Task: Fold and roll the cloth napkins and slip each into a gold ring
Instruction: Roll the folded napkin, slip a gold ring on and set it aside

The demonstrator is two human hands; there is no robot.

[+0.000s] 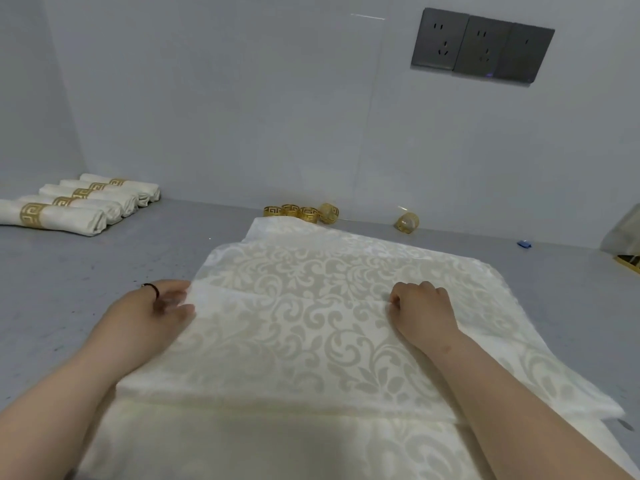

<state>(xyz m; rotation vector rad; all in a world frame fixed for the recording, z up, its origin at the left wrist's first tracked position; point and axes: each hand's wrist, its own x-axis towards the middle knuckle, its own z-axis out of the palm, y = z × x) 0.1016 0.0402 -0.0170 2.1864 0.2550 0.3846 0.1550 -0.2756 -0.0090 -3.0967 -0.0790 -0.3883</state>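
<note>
The napkin lies spread on the table, partly folded. The left hand pinches its left edge; the right hand, fingers curled, pinches a fold. 5 rings stand behind, loose

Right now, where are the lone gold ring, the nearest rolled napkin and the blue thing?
lone gold ring (407, 223), head view, its side band.
nearest rolled napkin (65, 218), head view, cloth beside its ring.
blue thing (524, 244), head view, its middle.

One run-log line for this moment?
stage: folding | left hand: grips napkin edge | right hand: pinches fold | loose gold rings: untouched
</note>
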